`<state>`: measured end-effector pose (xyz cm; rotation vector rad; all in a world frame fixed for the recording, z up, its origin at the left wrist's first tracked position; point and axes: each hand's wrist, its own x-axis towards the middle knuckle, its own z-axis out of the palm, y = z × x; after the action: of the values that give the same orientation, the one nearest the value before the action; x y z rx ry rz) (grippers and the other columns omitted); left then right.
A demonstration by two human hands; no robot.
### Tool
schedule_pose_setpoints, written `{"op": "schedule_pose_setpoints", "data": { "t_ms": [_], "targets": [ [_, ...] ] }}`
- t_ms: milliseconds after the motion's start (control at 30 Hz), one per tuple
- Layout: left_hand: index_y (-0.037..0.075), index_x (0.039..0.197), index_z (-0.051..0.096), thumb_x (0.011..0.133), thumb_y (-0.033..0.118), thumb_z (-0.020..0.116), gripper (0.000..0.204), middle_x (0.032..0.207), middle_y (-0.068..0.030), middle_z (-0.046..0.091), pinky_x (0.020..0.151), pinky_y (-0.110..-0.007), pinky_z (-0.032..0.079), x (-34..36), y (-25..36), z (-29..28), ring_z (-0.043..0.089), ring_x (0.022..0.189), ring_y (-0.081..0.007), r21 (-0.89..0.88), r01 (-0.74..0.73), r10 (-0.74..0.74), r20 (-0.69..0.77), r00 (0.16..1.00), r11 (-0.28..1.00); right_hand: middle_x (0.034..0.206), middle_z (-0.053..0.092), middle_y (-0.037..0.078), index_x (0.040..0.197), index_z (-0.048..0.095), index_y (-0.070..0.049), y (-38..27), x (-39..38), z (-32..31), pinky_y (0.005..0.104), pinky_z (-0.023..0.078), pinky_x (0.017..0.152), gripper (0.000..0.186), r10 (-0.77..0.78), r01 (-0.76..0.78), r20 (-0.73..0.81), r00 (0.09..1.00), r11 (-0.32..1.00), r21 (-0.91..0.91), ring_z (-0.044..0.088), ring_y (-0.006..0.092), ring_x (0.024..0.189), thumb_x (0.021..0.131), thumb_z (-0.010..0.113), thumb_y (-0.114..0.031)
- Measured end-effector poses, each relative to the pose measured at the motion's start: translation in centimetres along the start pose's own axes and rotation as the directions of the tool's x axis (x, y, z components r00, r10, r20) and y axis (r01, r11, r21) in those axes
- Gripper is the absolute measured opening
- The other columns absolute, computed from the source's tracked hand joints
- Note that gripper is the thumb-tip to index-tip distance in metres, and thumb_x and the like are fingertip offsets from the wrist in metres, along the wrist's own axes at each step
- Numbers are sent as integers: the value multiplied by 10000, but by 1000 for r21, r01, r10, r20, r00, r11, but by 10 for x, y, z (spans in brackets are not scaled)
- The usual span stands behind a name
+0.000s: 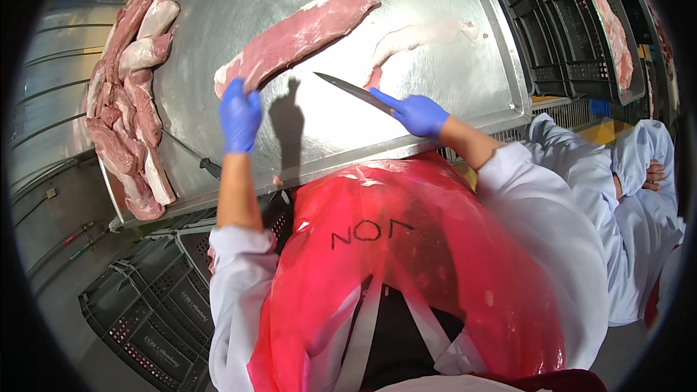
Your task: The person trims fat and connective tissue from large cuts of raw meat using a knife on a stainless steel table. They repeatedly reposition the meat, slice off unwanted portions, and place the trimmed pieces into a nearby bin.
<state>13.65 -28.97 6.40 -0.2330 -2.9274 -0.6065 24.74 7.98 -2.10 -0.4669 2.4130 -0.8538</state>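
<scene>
A long piece of pink raw meat [305, 33], pale fat along part of it, lies slanting across the metal table [327, 141]. My left hand [240, 120], in a blue glove, pinches its near left end. My right hand [420, 114], also gloved in blue, grips a knife [354, 89] by its handle. The dark blade points left and a little away, apart from the meat. Just beyond the right hand lies a curved, pale strip of trimmed fat [406, 40] with a pinkish end.
Several meat pieces [127, 112] are heaped along the table's left edge. Beside them lies a black-handled sharpening steel or knife [209, 168]. Dark crates stand at lower left [156, 312] and at right [541, 29], one holding meat. Another person in white [581, 160] is close at right.
</scene>
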Motion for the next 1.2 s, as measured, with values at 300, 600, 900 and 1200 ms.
{"op": "schedule_pose_setpoints", "data": {
  "t_ms": [300, 600, 900, 1200],
  "targets": [
    [7, 901, 534, 916, 67, 497, 72, 669, -116, 510, 504, -383, 469, -174, -97, -192, 572, 575, -225, 50, 543, -531, -151, 834, 839, 965, 616, 115, 1616, 158, -181, 21, 91, -5, 281, 526, 578, 766, 313, 277, -463, 829, 488, 827, 608, 139, 677, 965, 550, -85],
    [-27, 1345, 481, 757, 217, 741, 687, 1264, -262, 573, 1008, -495, 432, -331, -181, -189, 533, 1184, -445, 643, 449, -608, 33, 794, 621, 873, 601, 62, 1613, 153, -170, 67, 177, -63, 271, 501, 552, 819, 359, 632, -738, 572, 380, 675, 587, 151, 653, 951, 612, -25],
    [-15, 1308, 486, 781, 215, 746, 631, 1238, -238, 557, 990, -488, 429, -68, -92, -93, 518, 1146, -433, 278, -60, 20, 143, 990, 959, 1160, 679, 91, 1529, 386, -52, 1, -27, -309, 294, 534, 816, 643, 105, 553, -870, 481, 734, 394, 656, 166, 973, 921, 592, -77],
    [4, 1469, 386, 560, 411, 917, 1129, 1420, -225, 493, 1118, -458, 389, 128, -58, 68, 472, 1319, -402, 163, -351, 247, 449, 859, 922, 1310, 583, 48, 1567, 312, -36, 118, -81, -426, 244, 497, 791, 735, -51, 424, -861, 506, 884, 197, 585, 101, 963, 896, 611, -16]
  ]
}}
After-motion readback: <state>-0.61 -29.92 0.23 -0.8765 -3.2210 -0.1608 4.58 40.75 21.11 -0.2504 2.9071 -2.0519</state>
